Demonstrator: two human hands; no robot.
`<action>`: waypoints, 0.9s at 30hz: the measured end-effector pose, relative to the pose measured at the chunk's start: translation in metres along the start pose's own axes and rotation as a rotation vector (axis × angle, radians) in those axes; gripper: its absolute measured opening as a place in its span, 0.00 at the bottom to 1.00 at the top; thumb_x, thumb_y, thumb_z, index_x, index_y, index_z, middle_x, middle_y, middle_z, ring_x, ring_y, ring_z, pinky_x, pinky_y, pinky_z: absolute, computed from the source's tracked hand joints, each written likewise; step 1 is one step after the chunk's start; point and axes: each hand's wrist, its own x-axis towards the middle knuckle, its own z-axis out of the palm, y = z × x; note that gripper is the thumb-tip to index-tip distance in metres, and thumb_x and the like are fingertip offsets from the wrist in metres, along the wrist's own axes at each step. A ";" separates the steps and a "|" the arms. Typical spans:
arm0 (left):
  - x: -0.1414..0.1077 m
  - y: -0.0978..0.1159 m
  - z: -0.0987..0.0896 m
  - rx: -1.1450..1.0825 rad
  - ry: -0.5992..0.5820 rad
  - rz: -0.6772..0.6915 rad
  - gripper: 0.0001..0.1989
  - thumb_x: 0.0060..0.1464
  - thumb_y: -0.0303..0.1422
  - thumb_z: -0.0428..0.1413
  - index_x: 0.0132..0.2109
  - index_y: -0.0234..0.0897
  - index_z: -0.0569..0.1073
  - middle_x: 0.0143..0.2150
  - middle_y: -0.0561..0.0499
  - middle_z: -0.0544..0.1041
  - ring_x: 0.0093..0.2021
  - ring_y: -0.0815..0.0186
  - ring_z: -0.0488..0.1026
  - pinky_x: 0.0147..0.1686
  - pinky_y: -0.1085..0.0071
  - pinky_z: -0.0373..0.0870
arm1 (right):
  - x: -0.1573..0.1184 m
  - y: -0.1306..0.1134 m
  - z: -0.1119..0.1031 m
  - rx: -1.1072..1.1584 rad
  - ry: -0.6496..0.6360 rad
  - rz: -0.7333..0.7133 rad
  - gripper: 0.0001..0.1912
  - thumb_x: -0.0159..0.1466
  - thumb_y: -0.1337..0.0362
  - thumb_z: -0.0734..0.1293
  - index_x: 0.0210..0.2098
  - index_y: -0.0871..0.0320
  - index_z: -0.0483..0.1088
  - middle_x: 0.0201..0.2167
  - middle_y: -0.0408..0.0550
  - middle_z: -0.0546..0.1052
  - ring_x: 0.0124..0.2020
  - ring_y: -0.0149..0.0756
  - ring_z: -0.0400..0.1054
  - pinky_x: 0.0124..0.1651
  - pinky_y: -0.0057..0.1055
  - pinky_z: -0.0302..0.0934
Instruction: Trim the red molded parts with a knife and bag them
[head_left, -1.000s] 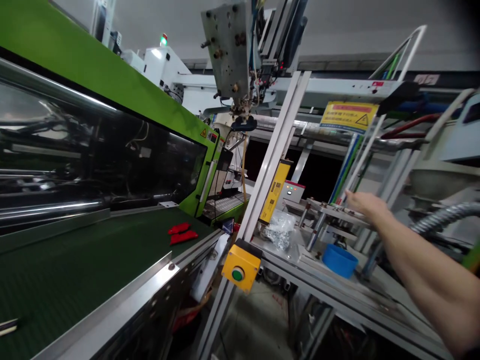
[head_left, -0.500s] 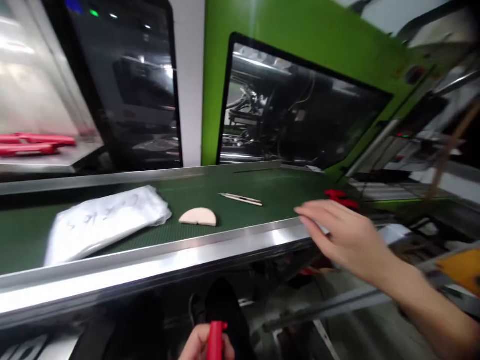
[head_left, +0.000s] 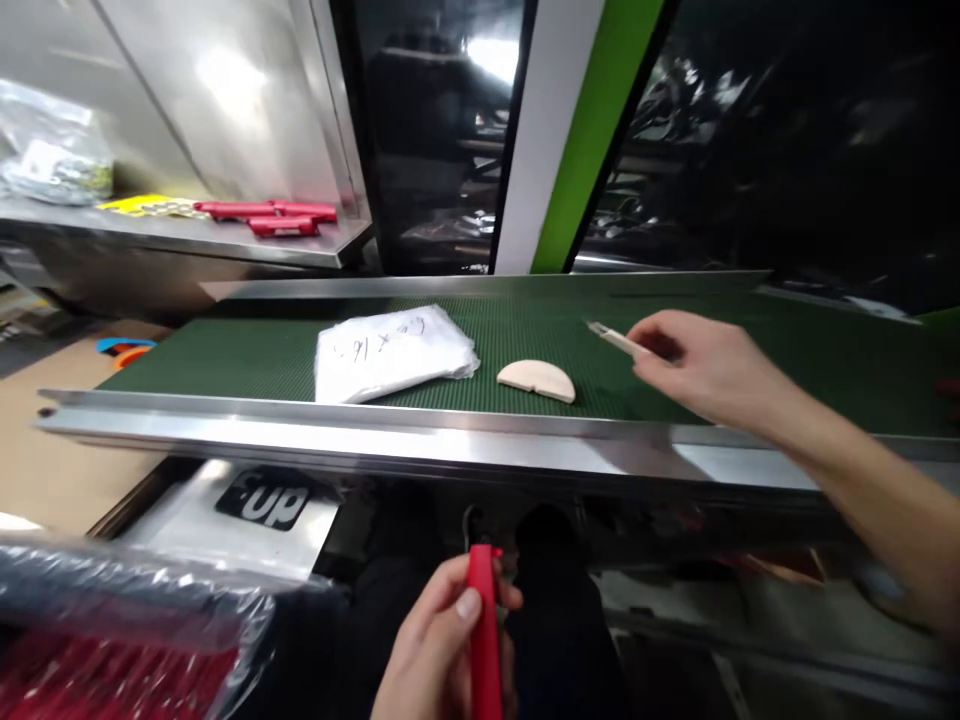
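Note:
Fingers wrapped round a long red plastic part, my left hand is below the front rail of the green conveyor belt. My right hand is over the belt, pinching the pale handle of a slim craft knife. Its silvery tip points left, and my fingers hide the other end. A cream half-disc with a small notch in its straight edge lies on the belt, left of my right hand. Farther left is a flat white plastic packet with handwriting on it.
The belt's metal front rail runs between my hands. Several red parts lie on a steel shelf at the back left, near a clear bag. Wrapped red pieces fill the lower left corner. Machine windows stand behind.
My right hand has picked up the craft knife from the belt. The view has turned left, bringing in the shelf and the wrapped red pieces. My left hand still holds the red part.

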 end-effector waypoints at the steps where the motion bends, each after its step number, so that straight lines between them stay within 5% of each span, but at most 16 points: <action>1: -0.001 0.003 0.000 -0.030 -0.024 -0.010 0.18 0.53 0.46 0.61 0.43 0.37 0.74 0.38 0.48 0.74 0.21 0.73 0.62 0.18 0.76 0.59 | -0.015 -0.016 -0.005 0.044 0.023 -0.019 0.08 0.67 0.64 0.62 0.43 0.55 0.71 0.35 0.45 0.74 0.31 0.32 0.68 0.32 0.30 0.61; 5: -0.004 0.011 0.000 0.073 -0.054 0.024 0.16 0.60 0.45 0.53 0.44 0.36 0.73 0.26 0.50 0.70 0.21 0.70 0.61 0.19 0.78 0.56 | -0.074 -0.081 -0.001 0.340 0.024 -0.301 0.16 0.70 0.66 0.60 0.56 0.51 0.69 0.44 0.47 0.72 0.38 0.32 0.70 0.36 0.27 0.65; 9: -0.008 0.013 0.000 0.142 -0.008 0.003 0.17 0.60 0.45 0.53 0.46 0.36 0.72 0.23 0.50 0.71 0.21 0.69 0.62 0.19 0.78 0.57 | -0.110 -0.115 0.025 0.518 -0.091 -0.358 0.21 0.68 0.75 0.59 0.59 0.59 0.65 0.37 0.48 0.68 0.34 0.28 0.66 0.33 0.24 0.65; 16: -0.014 0.017 -0.001 0.108 0.101 0.039 0.16 0.56 0.44 0.57 0.44 0.37 0.74 0.30 0.48 0.73 0.21 0.71 0.63 0.18 0.78 0.57 | -0.125 -0.126 0.038 0.490 -0.026 -0.394 0.22 0.65 0.81 0.58 0.56 0.62 0.66 0.47 0.55 0.69 0.46 0.34 0.67 0.45 0.31 0.66; 27: -0.017 0.022 -0.004 0.081 0.087 -0.001 0.18 0.55 0.46 0.58 0.44 0.37 0.74 0.24 0.51 0.71 0.19 0.71 0.62 0.19 0.78 0.55 | -0.122 -0.135 0.042 0.437 0.029 -0.444 0.21 0.64 0.79 0.60 0.55 0.62 0.68 0.46 0.54 0.73 0.43 0.39 0.67 0.41 0.38 0.62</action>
